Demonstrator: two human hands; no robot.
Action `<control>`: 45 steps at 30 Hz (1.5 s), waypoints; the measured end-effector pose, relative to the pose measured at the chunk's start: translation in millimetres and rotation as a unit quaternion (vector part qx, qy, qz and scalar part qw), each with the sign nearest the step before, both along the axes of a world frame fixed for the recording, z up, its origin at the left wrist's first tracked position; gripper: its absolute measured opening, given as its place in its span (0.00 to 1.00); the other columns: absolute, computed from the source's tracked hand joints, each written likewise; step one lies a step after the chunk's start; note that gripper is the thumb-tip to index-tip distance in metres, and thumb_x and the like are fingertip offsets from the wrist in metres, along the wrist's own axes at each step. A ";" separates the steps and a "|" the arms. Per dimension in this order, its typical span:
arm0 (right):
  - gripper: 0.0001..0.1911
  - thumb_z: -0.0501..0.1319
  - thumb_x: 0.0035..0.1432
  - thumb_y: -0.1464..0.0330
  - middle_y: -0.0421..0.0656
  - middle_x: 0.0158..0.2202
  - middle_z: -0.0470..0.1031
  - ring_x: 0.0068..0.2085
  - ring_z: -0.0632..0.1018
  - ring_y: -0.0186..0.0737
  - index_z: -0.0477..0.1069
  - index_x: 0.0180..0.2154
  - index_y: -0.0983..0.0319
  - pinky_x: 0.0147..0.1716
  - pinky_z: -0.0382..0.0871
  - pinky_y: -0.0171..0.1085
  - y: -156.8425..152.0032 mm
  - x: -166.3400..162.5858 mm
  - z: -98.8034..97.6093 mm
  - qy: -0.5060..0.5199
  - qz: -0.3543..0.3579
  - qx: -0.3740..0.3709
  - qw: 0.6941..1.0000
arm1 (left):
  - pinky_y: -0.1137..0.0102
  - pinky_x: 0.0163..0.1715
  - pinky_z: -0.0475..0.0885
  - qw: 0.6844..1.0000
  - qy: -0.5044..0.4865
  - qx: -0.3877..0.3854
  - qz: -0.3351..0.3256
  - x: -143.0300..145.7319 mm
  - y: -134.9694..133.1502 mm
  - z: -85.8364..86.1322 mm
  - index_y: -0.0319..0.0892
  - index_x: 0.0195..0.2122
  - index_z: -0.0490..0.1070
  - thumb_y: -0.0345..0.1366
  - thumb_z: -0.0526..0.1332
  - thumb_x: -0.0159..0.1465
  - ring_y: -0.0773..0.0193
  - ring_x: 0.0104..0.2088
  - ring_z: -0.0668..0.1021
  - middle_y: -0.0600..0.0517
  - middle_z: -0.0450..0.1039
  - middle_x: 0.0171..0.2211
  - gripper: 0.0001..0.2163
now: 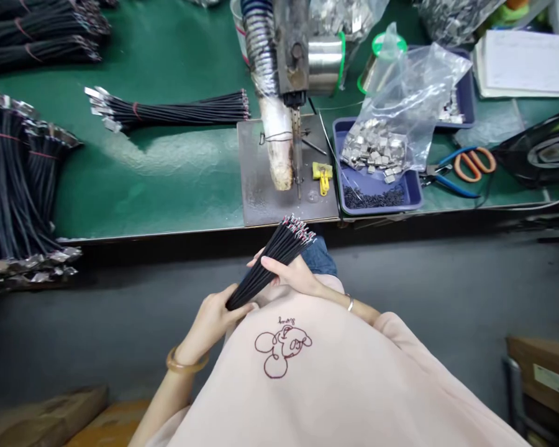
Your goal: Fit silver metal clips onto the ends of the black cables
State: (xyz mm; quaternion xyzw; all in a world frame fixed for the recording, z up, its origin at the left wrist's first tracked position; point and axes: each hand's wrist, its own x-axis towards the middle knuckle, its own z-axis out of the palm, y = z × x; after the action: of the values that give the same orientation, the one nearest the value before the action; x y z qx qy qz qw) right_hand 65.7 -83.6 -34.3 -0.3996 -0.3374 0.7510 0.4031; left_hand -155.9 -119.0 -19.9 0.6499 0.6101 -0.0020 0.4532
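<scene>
Both hands hold one bundle of short black wires (272, 261) in front of my chest, below the bench edge. My left hand (214, 320) grips the bundle's lower end, fingers closed around it. My right hand (291, 273) wraps the bundle near its middle. The wires' stripped tips (300, 228), with red showing, point up towards the metal base plate (265, 192) of the soldering fixture (284, 74).
On the green bench lie a tied wire bundle (177, 112) with metal terminals, larger piles of finished wires (18, 180) at left, a blue tray (377, 192) holding a bag of metal clips (391, 124), solder spool (326, 59), orange-handled scissors (472, 164), blue pliers (447, 177).
</scene>
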 end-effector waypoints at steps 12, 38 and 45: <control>0.29 0.63 0.56 0.41 0.40 0.32 0.78 0.27 0.73 0.29 0.76 0.38 0.61 0.25 0.71 0.31 9.2 -13.4 6.6 -0.011 0.074 0.060 0.995 | 0.71 0.32 0.71 0.965 -0.185 0.104 0.156 31.9 12.5 -4.4 0.37 0.42 0.76 0.46 0.60 0.65 0.61 0.30 0.76 0.51 0.77 0.30 0.16; 0.21 0.69 0.56 0.50 0.43 0.43 0.81 0.48 0.85 0.42 0.74 0.41 0.60 0.51 0.80 0.42 34.3 -26.0 14.3 0.119 0.035 -0.021 0.992 | 0.69 0.26 0.59 0.974 0.045 0.215 -0.050 -13.5 114.8 55.8 0.44 0.28 0.70 0.58 0.56 0.63 0.61 0.22 0.70 0.52 0.70 0.20 0.21; 0.24 0.68 0.58 0.54 0.45 0.63 0.73 0.59 0.79 0.44 0.70 0.53 0.54 0.58 0.76 0.47 42.0 8.6 20.0 0.081 -0.027 0.000 0.996 | 0.71 0.32 0.61 0.945 0.088 0.275 -0.154 23.7 195.3 46.1 0.40 0.33 0.73 0.49 0.60 0.68 0.60 0.30 0.73 0.50 0.76 0.32 0.16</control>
State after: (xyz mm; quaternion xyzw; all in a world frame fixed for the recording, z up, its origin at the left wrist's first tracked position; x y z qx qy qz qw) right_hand 74.3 -41.6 -14.3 -0.3462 -0.2929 0.7695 0.4496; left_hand -132.2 76.2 26.2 0.8325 0.5170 0.0392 0.1951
